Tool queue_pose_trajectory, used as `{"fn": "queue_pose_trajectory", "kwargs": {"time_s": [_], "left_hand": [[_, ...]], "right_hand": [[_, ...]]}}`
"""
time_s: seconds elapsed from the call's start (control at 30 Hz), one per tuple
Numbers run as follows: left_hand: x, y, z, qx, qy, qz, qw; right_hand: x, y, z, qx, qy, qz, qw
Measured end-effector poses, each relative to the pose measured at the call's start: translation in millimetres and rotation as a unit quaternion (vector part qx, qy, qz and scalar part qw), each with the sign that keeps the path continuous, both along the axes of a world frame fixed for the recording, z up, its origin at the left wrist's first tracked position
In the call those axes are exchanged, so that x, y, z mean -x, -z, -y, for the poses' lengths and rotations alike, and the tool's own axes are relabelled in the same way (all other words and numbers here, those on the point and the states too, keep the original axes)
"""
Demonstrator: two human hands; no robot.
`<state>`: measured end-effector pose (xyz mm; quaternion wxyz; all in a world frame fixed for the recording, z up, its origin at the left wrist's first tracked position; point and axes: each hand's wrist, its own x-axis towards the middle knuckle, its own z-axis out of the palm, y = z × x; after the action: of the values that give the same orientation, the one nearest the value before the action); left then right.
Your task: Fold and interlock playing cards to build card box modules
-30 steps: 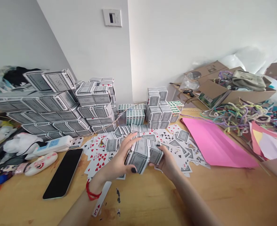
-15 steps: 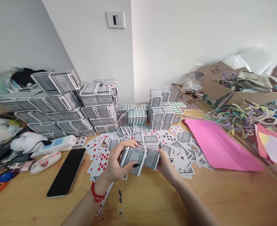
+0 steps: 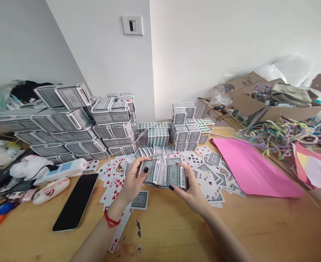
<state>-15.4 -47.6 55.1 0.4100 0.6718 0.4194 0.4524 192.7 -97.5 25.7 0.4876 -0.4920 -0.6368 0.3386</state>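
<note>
Between my hands is a double block folded from playing cards (image 3: 174, 176), grey patterned backs outward. My left hand (image 3: 133, 182), with a red cord bracelet (image 3: 111, 218) on its wrist, grips the left end, thumb on the front. My right hand (image 3: 190, 193) holds the right end, thumb along the lower edge. Loose playing cards (image 3: 114, 183) lie spread behind and to both sides of the hands. One card (image 3: 140, 200) lies face down by my left wrist. Similar card blocks stand in a big left stack (image 3: 62, 125), a middle stack (image 3: 113, 123) and a right stack (image 3: 186, 127).
Green-and-white card boxes (image 3: 158, 136) stand by the wall. A black phone (image 3: 75, 202), a power strip (image 3: 64, 168) and small toys lie left. On the right are pink paper (image 3: 256, 171), tangled yarn (image 3: 283, 134) and a cardboard box (image 3: 283, 112) holding a bag.
The held block has tilted and risen slightly away from me. My right thumb has come to its front lower edge. The face-down card by my left wrist is now more exposed.
</note>
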Motion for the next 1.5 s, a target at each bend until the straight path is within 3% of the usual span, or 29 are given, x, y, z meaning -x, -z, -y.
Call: {"fn": "queue_pose_trajectory", "kwargs": {"time_s": [0.17,0.47,0.63,0.97,1.5], "left_hand": [[8,-1.1,-2,-0.139,0.077,-0.180,0.971],[7,-13.0,3,-0.275,0.085,-0.309,0.907],[6,-18.6,6,-0.270,0.112,-0.326,0.899],[7,-15.8,3,-0.304,0.116,-0.309,0.894],[-6,-19.6,11,-0.261,0.119,-0.365,0.886]], "right_hand": [[-2,0.9,-3,-0.027,0.030,0.059,0.997],[0,-2.7,1,-0.077,0.004,0.135,0.988],[-1,-5.7,1,-0.121,0.002,0.171,0.978],[-7,-5.8,-1,-0.179,-0.025,0.218,0.959],[1,-6.9,1,-0.176,-0.029,0.220,0.959]]}}
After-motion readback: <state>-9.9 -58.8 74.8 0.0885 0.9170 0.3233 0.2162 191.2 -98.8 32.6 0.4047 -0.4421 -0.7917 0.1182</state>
